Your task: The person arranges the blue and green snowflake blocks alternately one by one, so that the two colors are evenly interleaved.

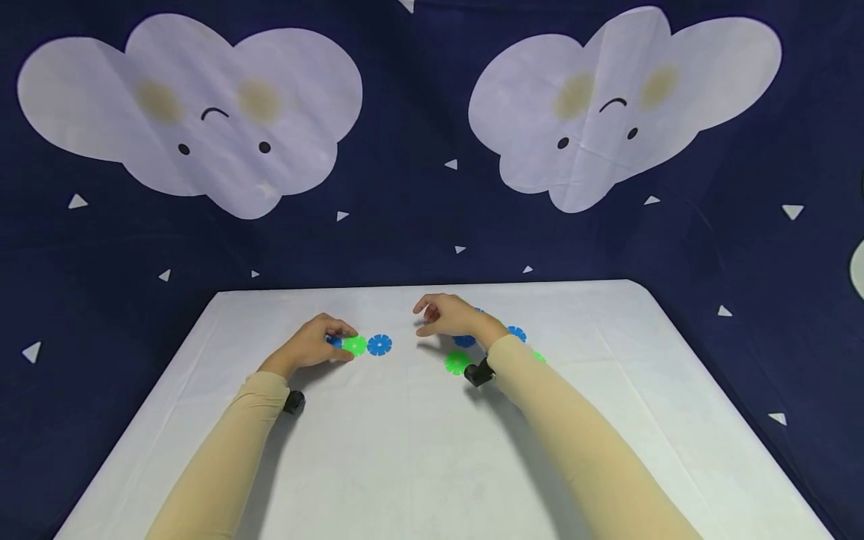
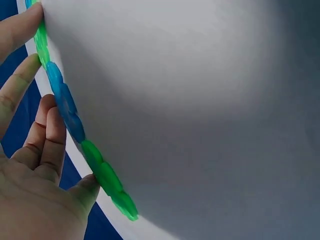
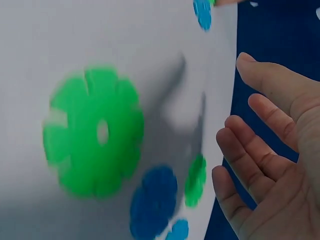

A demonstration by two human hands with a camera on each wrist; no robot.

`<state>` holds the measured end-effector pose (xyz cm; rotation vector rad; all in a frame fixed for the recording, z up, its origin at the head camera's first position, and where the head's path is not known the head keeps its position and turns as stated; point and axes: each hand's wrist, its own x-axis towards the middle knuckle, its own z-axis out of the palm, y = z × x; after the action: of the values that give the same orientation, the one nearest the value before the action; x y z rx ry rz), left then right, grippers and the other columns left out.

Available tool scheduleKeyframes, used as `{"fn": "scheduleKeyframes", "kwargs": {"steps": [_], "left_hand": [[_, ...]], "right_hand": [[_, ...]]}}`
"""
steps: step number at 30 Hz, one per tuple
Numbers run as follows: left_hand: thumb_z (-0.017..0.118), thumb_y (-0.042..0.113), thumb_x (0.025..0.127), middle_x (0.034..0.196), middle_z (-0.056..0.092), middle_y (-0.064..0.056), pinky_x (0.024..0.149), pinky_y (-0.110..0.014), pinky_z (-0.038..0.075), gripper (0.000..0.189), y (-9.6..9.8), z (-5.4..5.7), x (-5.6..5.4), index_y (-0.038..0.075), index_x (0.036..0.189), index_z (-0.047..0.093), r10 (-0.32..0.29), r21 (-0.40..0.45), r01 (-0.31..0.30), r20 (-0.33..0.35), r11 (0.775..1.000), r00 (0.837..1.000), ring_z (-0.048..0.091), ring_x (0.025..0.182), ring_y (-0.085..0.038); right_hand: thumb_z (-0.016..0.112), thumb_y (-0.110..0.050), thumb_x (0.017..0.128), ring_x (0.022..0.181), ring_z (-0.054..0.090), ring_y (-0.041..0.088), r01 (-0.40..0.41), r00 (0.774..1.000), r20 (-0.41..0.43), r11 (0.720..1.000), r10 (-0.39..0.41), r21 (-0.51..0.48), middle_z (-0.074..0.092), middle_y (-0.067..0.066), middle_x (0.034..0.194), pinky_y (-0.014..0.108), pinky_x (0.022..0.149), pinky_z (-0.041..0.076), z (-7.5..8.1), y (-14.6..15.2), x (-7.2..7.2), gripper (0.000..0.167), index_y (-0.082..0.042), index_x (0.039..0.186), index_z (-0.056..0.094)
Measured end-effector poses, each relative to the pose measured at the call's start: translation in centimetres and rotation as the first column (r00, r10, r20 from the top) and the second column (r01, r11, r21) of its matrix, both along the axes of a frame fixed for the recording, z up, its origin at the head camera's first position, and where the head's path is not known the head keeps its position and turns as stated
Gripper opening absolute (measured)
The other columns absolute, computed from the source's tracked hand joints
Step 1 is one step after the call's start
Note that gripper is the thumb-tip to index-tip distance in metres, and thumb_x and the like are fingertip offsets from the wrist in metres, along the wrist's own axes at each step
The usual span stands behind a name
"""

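Note:
My left hand (image 1: 312,343) is low over a row of notched plastic snowflake discs. Thumb and index finger sit at opposite edges of a green disc (image 1: 355,346). On its right lies a blue disc (image 1: 379,345); another blue disc (image 1: 334,341) shows partly under the fingers. In the left wrist view, that blue disc (image 2: 65,102) and a further green disc (image 2: 108,179) continue the row, with the other fingertips along them. My right hand (image 1: 448,315) hovers above the table, fingers loosely bent, holding nothing; its palm (image 3: 285,200) shows in the right wrist view.
Loose discs lie under and around the right forearm: a green disc (image 1: 457,364), a blue disc (image 1: 464,340), another blue disc (image 1: 517,334) and a partly hidden green disc (image 1: 539,357). The white table (image 1: 405,465) ends at a dark blue cloud-print cloth (image 1: 412,225).

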<state>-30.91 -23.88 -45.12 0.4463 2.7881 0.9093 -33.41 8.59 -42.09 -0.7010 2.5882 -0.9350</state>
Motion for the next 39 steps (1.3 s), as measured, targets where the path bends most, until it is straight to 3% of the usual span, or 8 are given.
{"fn": "scheduleKeyframes", "kwargs": {"steps": [7, 12, 18, 27, 39], "left_hand": [[0.092, 0.023, 0.082, 0.132, 0.063, -0.022, 0.112, -0.062, 0.048, 0.055, 0.7, 0.4, 0.3, 0.008, 0.131, 0.075, -0.058, -0.049, 0.056, -0.043, 0.997, 0.997, 0.06, 0.124, -0.041], [0.092, 0.026, 0.084, 0.147, 0.06, -0.025, 0.122, -0.065, 0.041, 0.057, 1.5, 0.4, 0.2, 0.008, 0.135, 0.073, -0.104, -0.062, 0.099, -0.082, 0.993, 0.991, 0.054, 0.141, -0.046], [0.091, 0.029, 0.087, 0.167, 0.045, -0.024, 0.13, -0.065, 0.029, 0.06, 2.6, 0.3, -0.1, 0.011, 0.14, 0.07, -0.127, -0.063, 0.124, -0.037, 0.99, 0.991, 0.037, 0.158, -0.048], [0.091, 0.029, 0.087, 0.171, 0.04, -0.021, 0.132, -0.066, 0.024, 0.056, 3.6, 0.1, -0.3, 0.015, 0.138, 0.072, -0.122, -0.027, 0.122, 0.017, 0.992, 0.992, 0.03, 0.162, -0.046], [0.09, 0.027, 0.088, 0.17, 0.041, -0.021, 0.131, -0.066, 0.024, 0.05, 3.9, 0.2, -0.1, 0.016, 0.134, 0.075, -0.102, -0.035, 0.102, 0.008, 0.994, 0.995, 0.031, 0.161, -0.046]], "right_hand": [[0.08, -0.026, 0.098, 0.128, 0.063, 0.031, 0.07, 0.998, -0.016, 0.995, -0.069, 0.067, 0.068, 0.016, 0.135, 0.047, 0.114, 0.052, 0.0, 2.4, -1.2, 0.051, -0.008, 0.143, 0.064], [0.081, -0.026, 0.098, 0.129, 0.063, 0.033, 0.125, 0.992, -0.039, 0.983, -0.121, 0.134, 0.067, 0.019, 0.138, 0.048, 0.116, 0.051, -0.4, 3.4, -1.5, 0.054, -0.008, 0.145, 0.063], [0.081, -0.032, 0.097, 0.132, 0.059, 0.034, 0.198, 0.978, -0.108, 0.952, -0.178, 0.232, 0.061, 0.018, 0.141, 0.052, 0.118, 0.049, -1.4, 3.9, -1.1, 0.059, -0.01, 0.149, 0.062], [0.08, -0.04, 0.097, 0.139, 0.057, 0.036, 0.251, 0.959, -0.2, 0.927, -0.2, 0.279, 0.061, 0.017, 0.147, 0.059, 0.121, 0.045, -2.1, 3.6, -1.5, 0.061, -0.008, 0.147, 0.065], [0.083, -0.036, 0.095, 0.137, 0.059, 0.033, 0.3, 0.951, -0.156, 0.922, -0.268, 0.245, 0.068, 0.013, 0.14, 0.058, 0.123, 0.043, -1.9, 3.0, -2.0, 0.054, -0.005, 0.138, 0.07]]}}
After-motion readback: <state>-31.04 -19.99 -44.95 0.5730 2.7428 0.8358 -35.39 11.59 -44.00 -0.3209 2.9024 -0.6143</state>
